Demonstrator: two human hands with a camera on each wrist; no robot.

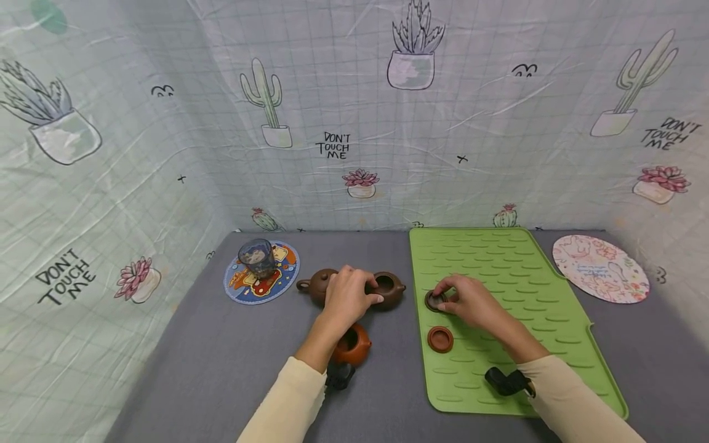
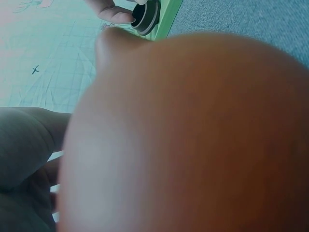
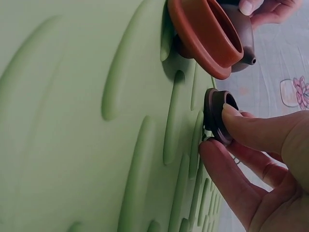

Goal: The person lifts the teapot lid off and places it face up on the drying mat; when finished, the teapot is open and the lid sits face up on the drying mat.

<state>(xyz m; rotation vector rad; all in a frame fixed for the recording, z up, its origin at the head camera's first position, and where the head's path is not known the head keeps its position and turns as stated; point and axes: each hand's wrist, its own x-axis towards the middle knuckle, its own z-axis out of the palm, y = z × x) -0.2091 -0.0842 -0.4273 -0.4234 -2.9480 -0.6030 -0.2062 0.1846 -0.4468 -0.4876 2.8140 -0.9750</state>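
Note:
With thumb and fingers, my right hand (image 1: 469, 301) pinches a dark brown teapot lid (image 3: 222, 113) at the left edge of the green mat (image 1: 498, 271). An orange-brown teapot lid (image 1: 440, 339) lies upside down just nearer on the mat. My left hand (image 1: 348, 294) holds a lidless dark brown teapot (image 1: 390, 290) on the grey table; its handle side is hidden by the fingers. Left of that hand sits another dark brown teapot (image 1: 320, 287), partly covered. Below the left wrist stands a lidless orange-brown teapot (image 1: 354, 346), which fills much of the left wrist view.
A dark clear glass (image 1: 258, 258) stands on a round blue patterned mat (image 1: 244, 295) at the back left. On the far right lies a round pink-and-white mat (image 1: 600, 269). Patterned cloth walls (image 1: 310, 203) border the table at the back and sides.

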